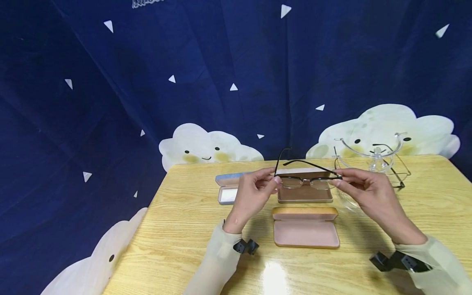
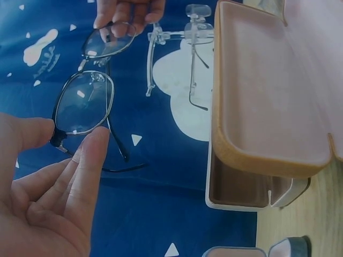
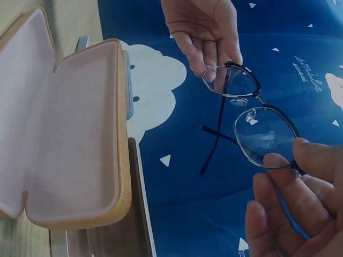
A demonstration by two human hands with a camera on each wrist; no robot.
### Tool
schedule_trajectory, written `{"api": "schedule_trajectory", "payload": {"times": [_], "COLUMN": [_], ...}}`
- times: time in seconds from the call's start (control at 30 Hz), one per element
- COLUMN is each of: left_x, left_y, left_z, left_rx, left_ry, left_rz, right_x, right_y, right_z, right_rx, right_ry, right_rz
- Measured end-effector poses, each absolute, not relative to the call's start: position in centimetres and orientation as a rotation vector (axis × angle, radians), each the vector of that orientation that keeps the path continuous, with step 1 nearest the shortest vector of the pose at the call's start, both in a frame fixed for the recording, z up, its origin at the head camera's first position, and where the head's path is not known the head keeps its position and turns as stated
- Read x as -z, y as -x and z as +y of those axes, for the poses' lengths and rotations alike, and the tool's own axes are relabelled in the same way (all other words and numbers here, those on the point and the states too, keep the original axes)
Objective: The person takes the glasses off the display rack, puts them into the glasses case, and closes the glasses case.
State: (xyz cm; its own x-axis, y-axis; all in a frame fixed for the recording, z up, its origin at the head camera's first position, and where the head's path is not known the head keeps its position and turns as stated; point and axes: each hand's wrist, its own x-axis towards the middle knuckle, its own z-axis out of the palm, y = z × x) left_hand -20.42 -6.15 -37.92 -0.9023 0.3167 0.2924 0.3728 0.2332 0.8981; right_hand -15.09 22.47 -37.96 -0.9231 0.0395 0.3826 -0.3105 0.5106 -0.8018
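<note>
Black glasses (image 1: 306,180): aloft, perhaps toward desk's (image 1: 177,221) far edge
Handling step: left hand (image 1: 252,194), right hand (image 1: 374,194) pinched opposite ends; next wanted steadiness

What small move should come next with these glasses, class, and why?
Probably fold in the temples of the glasses: they stick out behind, not folded flat, while the left hand and right hand pinch the glasses' outer corners. The orange case lies open on the table and would likely take them better folded.

High head view, 2 wrist close-ups
</note>
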Motion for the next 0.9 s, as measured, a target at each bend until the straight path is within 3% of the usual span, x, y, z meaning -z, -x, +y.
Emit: {"api": "schedule_trajectory", "payload": {"times": [0.9], "left_x": [38.08], "left_y": [20.61], "left_z": [-6.23], "left_rx": [1.763], "left_ry": [0.708], "left_rz": [-2.435], "right_x": [37.84], "right_y": [15.06], "right_z": [22.38], "right_rx": [-1.401], "right_ry": [-0.223], "right_rz": [-2.42]}}
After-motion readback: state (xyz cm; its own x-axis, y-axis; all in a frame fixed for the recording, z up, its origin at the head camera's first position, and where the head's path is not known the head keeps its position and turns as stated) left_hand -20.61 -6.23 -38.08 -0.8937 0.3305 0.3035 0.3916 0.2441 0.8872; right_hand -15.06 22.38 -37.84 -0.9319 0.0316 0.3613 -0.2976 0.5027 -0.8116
